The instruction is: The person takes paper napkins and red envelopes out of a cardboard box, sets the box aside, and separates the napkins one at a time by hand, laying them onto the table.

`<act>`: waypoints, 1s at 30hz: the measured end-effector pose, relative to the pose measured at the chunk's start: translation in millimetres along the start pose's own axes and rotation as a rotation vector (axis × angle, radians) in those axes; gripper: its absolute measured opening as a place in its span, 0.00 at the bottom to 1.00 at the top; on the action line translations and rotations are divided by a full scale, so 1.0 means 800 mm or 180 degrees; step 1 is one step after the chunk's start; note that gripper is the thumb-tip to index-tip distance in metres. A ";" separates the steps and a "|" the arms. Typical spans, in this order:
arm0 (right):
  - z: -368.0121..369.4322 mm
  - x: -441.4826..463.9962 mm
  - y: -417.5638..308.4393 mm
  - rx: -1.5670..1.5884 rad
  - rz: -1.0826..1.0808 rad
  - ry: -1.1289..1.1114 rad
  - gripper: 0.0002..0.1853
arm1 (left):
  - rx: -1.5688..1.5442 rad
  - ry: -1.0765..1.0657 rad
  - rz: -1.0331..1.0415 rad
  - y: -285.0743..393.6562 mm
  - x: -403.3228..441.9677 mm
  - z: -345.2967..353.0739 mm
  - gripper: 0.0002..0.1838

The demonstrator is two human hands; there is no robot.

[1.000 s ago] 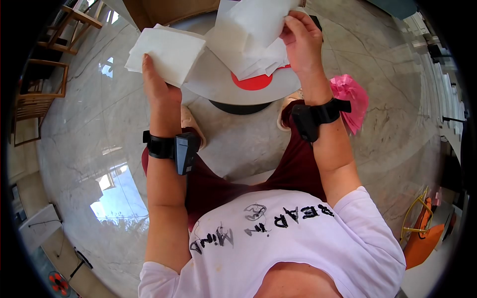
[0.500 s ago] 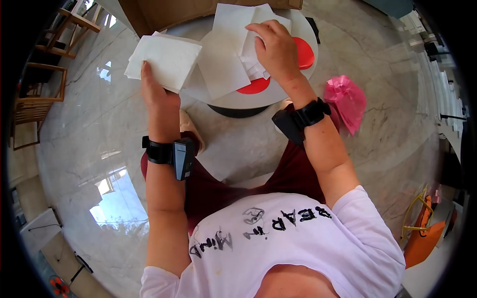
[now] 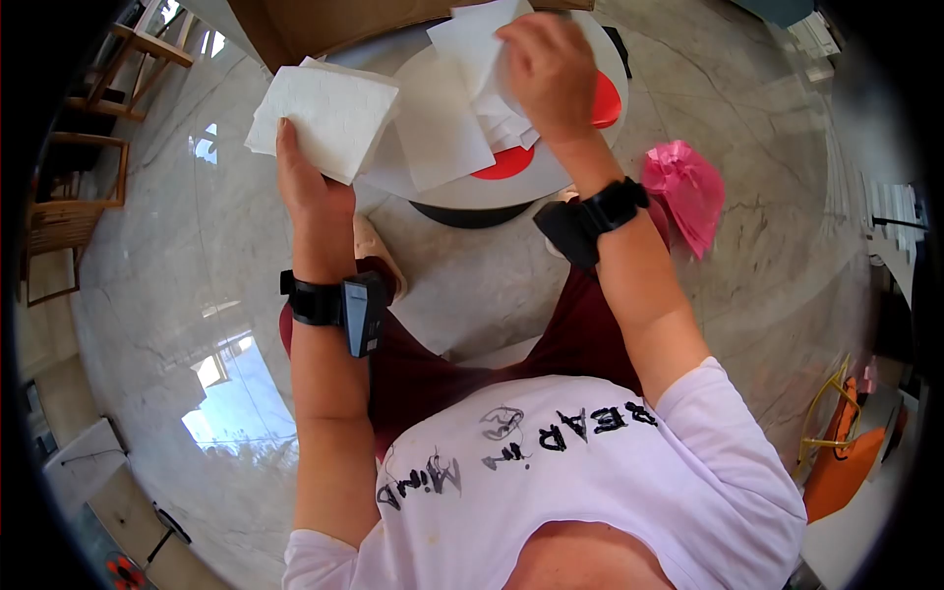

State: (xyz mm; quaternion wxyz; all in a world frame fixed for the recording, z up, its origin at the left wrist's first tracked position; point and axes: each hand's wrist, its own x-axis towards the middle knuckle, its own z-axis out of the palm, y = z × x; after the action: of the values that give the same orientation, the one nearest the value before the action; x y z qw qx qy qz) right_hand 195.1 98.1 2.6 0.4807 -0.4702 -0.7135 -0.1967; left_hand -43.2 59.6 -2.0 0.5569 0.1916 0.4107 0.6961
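Note:
My left hand [image 3: 313, 192] is closed on a stack of white paper sheets [image 3: 324, 113], its thumb lying on top, left of the round table. Over the right part of the round grey-white table [image 3: 393, 172], my right hand [image 3: 553, 84] is slightly blurred. Its fingers are bent at the edge of a white sheet [image 3: 467, 44]; whether they grip it is not clear. More white papers [image 3: 442, 128] lie overlapping on the table, partly over a red round shape [image 3: 504, 163]. Another red shape [image 3: 606, 101] shows right of my right hand.
An open cardboard box [image 3: 324, 29] stands at the table's far side. On the tiled floor to the right lies a pink plastic bag [image 3: 683, 192]. Wooden chairs [image 3: 74, 211] stand at the left, and an orange bag [image 3: 841, 477] is at the lower right.
My right hand first came down and left from the raised sheet it held, then moved slightly up. A sheet beside its fingers has shifted. My left hand keeps the stack, nearly still.

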 end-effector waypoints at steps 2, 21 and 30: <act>-0.021 0.016 0.005 0.0349 0.0312 0.0336 0.09 | -0.0013 0.0011 0.0032 -0.001 0.002 -0.002 0.25; -0.024 0.006 0.010 0.1567 0.2333 -0.0096 0.08 | 0.0176 0.0012 -0.0123 -0.004 0.001 0.003 0.24; -0.014 0.004 -0.004 0.1197 0.1265 -0.0309 0.13 | 0.0480 -0.0454 -0.0467 -0.009 -0.011 0.017 0.22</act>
State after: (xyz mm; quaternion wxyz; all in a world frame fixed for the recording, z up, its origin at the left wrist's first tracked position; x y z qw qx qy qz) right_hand 197.8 89.7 11.3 0.5539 -0.5124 -0.6534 0.0601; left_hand -26.4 56.7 2.1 0.6181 0.2515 0.4341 0.6052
